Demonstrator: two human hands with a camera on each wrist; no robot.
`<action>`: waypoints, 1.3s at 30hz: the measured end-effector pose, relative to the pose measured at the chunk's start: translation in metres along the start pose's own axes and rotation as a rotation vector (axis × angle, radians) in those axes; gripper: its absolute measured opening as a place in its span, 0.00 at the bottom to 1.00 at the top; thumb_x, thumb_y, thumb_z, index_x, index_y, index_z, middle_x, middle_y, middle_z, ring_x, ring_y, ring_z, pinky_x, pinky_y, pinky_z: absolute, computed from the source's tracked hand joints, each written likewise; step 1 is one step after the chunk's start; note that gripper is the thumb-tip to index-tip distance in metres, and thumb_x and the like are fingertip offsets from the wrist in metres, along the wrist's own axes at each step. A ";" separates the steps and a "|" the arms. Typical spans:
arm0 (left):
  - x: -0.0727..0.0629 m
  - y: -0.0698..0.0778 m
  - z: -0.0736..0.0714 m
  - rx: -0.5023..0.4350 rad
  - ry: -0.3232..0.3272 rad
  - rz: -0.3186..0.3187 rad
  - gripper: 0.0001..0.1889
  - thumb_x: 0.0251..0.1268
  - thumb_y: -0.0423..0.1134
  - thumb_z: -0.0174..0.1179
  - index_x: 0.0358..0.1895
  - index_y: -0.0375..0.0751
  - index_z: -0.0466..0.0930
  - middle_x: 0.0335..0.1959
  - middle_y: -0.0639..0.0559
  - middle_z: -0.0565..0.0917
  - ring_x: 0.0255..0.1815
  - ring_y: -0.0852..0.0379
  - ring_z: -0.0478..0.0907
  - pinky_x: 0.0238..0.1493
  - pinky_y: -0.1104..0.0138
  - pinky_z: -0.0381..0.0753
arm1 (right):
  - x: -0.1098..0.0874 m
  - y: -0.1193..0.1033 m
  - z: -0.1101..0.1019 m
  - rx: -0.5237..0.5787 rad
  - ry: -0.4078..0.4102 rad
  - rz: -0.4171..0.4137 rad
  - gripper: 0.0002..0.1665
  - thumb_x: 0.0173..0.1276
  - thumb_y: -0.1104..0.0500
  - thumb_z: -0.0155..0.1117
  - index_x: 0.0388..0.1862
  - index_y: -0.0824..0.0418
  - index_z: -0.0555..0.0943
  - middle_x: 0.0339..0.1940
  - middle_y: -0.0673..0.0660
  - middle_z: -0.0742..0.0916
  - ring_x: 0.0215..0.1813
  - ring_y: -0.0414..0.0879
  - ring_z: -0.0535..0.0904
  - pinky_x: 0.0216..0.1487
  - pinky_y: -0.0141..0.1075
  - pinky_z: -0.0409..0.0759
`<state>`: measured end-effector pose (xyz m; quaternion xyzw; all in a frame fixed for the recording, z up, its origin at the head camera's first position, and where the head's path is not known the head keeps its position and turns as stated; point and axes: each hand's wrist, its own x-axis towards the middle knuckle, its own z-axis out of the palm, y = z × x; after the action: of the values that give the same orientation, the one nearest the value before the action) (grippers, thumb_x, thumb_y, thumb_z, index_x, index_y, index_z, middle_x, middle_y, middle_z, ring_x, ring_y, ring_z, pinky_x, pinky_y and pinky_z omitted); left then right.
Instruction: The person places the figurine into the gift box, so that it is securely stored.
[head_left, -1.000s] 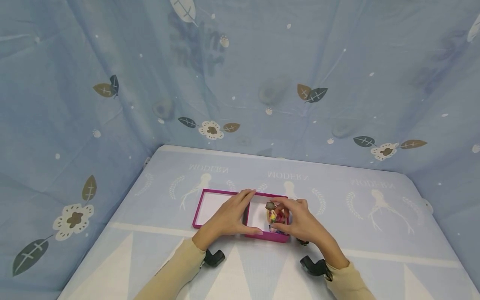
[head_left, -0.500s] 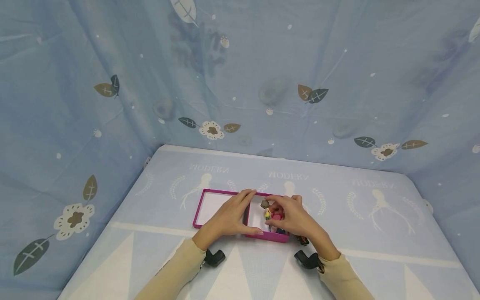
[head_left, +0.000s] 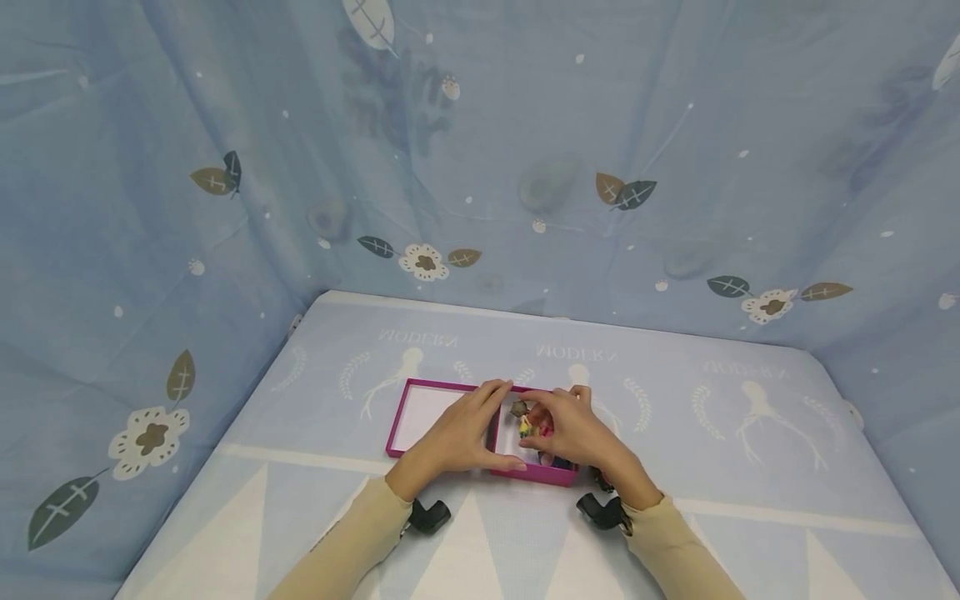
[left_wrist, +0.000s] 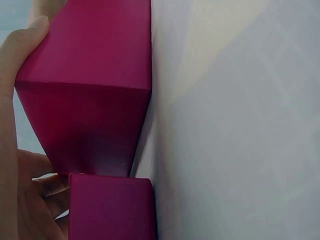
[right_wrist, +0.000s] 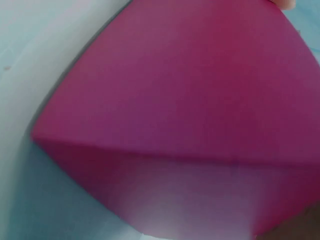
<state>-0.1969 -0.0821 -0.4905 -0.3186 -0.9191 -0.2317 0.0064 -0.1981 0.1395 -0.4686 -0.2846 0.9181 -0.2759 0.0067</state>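
Note:
A magenta box [head_left: 536,474] with a pale inside lies uncovered. My left hand [head_left: 459,429] grips its left end, thumb at the front rim and fingers over the back rim. In the left wrist view that thumb [left_wrist: 30,40] lies on the edge of the box wall [left_wrist: 95,47]. My right hand [head_left: 576,427] reaches into the box and pinches a small toy figurine [head_left: 524,427] with a grey-brown head and yellow top. Pink and dark items [head_left: 558,461] lie under the right fingers, partly hidden. In the right wrist view the box wall [right_wrist: 175,95] hides the figurine.
A shallow magenta lid [head_left: 435,384], pale inside, lies against the box's left side. A small dark item [head_left: 602,481] sits by the box's front right corner, partly under the right wrist. A patterned cloth covers the table [head_left: 480,542]; blue fabric [head_left: 480,150] hangs behind.
My right hand has moved left inside the box, carrying the figurine toward the left hand. The left hand, box and lid have stayed in place.

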 end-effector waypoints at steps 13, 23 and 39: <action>0.000 -0.002 0.001 0.025 0.001 0.009 0.62 0.43 0.76 0.63 0.78 0.42 0.52 0.74 0.52 0.61 0.72 0.52 0.64 0.70 0.54 0.68 | 0.004 -0.004 0.005 -0.060 0.027 -0.006 0.38 0.48 0.48 0.81 0.59 0.57 0.80 0.32 0.42 0.89 0.42 0.43 0.76 0.52 0.50 0.54; 0.000 -0.002 0.001 0.019 0.004 0.017 0.61 0.44 0.75 0.64 0.77 0.41 0.52 0.74 0.51 0.62 0.72 0.52 0.64 0.70 0.53 0.69 | 0.005 -0.013 0.006 -0.093 0.001 0.034 0.37 0.47 0.48 0.82 0.57 0.58 0.81 0.31 0.45 0.89 0.44 0.46 0.76 0.53 0.52 0.54; 0.000 -0.004 0.003 0.007 0.024 0.039 0.61 0.44 0.75 0.64 0.77 0.40 0.54 0.74 0.51 0.62 0.72 0.52 0.65 0.68 0.53 0.70 | 0.010 -0.022 0.017 -0.126 0.041 0.083 0.37 0.43 0.48 0.84 0.52 0.60 0.82 0.28 0.43 0.87 0.41 0.43 0.76 0.54 0.54 0.57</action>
<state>-0.1990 -0.0834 -0.4952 -0.3337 -0.9134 -0.2321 0.0232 -0.1927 0.1108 -0.4700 -0.2405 0.9446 -0.2227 -0.0188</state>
